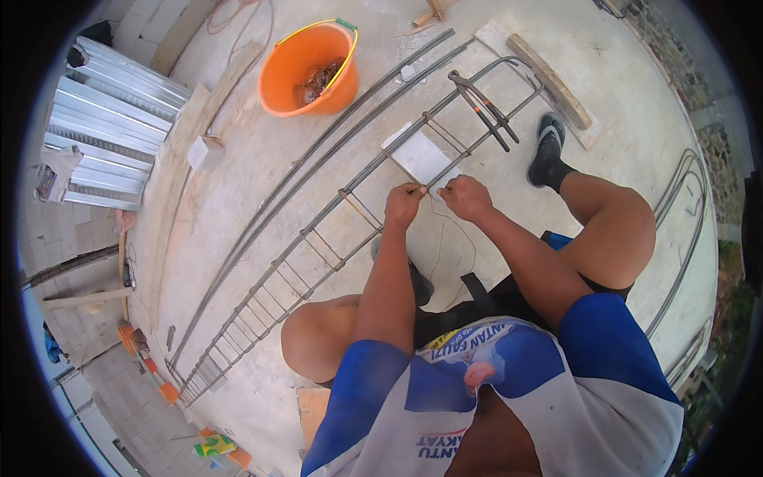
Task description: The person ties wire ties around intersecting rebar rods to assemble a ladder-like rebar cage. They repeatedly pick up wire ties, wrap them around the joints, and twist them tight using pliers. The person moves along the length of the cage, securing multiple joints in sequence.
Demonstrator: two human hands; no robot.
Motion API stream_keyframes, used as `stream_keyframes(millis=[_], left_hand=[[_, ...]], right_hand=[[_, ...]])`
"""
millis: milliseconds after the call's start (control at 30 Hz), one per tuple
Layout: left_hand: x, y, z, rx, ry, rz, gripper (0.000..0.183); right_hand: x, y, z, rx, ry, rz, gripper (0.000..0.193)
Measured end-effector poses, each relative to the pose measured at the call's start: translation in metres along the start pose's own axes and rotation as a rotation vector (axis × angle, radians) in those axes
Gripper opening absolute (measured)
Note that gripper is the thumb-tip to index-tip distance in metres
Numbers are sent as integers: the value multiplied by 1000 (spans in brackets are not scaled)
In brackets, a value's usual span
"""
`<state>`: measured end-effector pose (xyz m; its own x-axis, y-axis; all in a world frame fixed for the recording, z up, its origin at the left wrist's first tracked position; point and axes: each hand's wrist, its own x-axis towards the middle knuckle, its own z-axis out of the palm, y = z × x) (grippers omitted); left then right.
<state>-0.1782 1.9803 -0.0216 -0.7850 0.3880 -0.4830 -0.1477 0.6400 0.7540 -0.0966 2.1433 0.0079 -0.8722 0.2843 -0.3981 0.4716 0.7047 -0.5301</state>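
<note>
A long ladder-like rebar cage (343,193) with cross ties runs from the upper right to the lower left. At its near bar my left hand (404,206) is closed in a pinch on a thin tie wire (474,248). Just right of it, my right hand (467,199) pinches the same wire, whose loose length loops down between my forearms. The fingertips hide the exact crossing. Farther up the cage lie long-handled pincers (486,110), dark with some red, resting across the bars. Beneath the cage, close to my hands, sits a pale block (424,156).
An orange bucket (282,77) with a yellow handle holds rusty wire pieces. Two loose steel bars (296,168) lie beside the cage. A wooden plank (550,82) rests by my right foot. Corrugated metal sheets (119,119) are at left, and bent bars (675,238) at right.
</note>
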Motion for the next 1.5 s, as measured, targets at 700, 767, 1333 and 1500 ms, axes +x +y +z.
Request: stream_keyframes(millis=[700, 767, 1333, 1500], left_hand=[[-67, -4, 59, -954, -1, -369, 31], [-62, -17, 69, -725, 32, -204, 32], [-55, -14, 88, -658, 163, -171, 28], [-58, -6, 85, -683, 187, -249, 24]], right_hand=[[-6, 22, -110, 673, -155, 250, 30], [-36, 5, -109, 547, -265, 214, 29], [-101, -14, -49, -596, -200, 86, 63], [-109, -24, -45, -812, -72, 50, 64]])
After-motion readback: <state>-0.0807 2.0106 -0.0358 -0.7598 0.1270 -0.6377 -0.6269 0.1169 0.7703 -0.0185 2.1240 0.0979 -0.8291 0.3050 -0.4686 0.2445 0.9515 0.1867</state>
